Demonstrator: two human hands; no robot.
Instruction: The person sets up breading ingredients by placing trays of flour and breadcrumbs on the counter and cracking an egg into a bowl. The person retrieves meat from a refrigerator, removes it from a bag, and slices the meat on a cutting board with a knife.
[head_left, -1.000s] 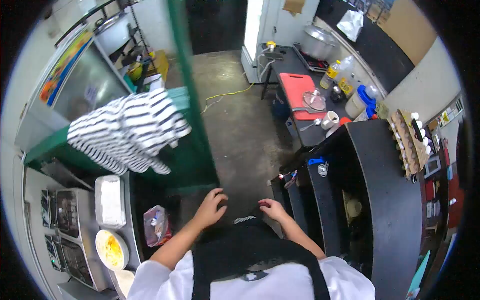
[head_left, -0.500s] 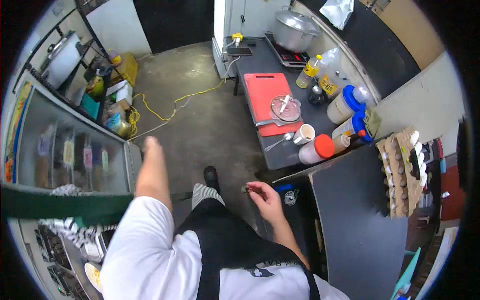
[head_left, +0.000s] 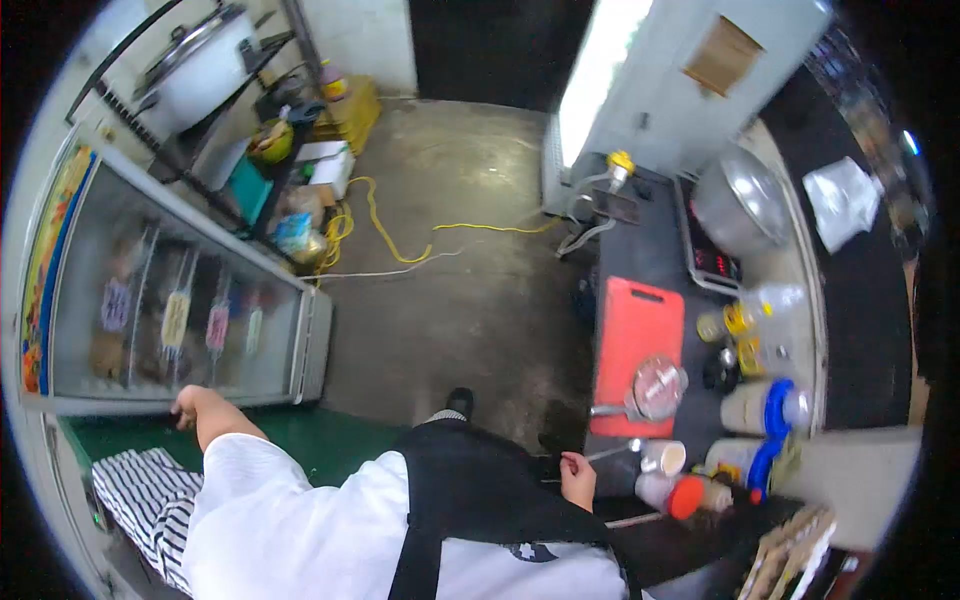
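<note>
Glass-door fridge (head_left: 176, 300): one, directly beyond the left hand, its near edge at the fingers; labelled shelves behind the glass. Nearest thing to that grip.

Left hand (head_left: 186, 406): arm extended, hand at the fridge's near edge. Step in hand, as judged: a reach to that edge. A firm hold there would have called for fingers hooked round the frame. Contact uncertain; whether the grip stood wide or narrow could not be told.

Striped cloth (head_left: 145, 505): one, on the near side of the left hand, apart from it.

Green partition (head_left: 345, 440): one, to the right of the left hand.

Right hand (head_left: 577, 480): well apart from the fridge, fingers bent near the table's edge. Spread of the grip and any small contents could not be told.

Spoon (head_left: 628, 446): one, just beyond the right hand.

Red cutting board (head_left: 635, 318): one, farther beyond the right hand, a glass lid (head_left: 658, 385) upon it.

White cup (head_left: 668, 458): one, to the right of the right hand.

Red-lidded jar (head_left: 684, 497): one, right of the same hand, on the cup's near side.
</note>
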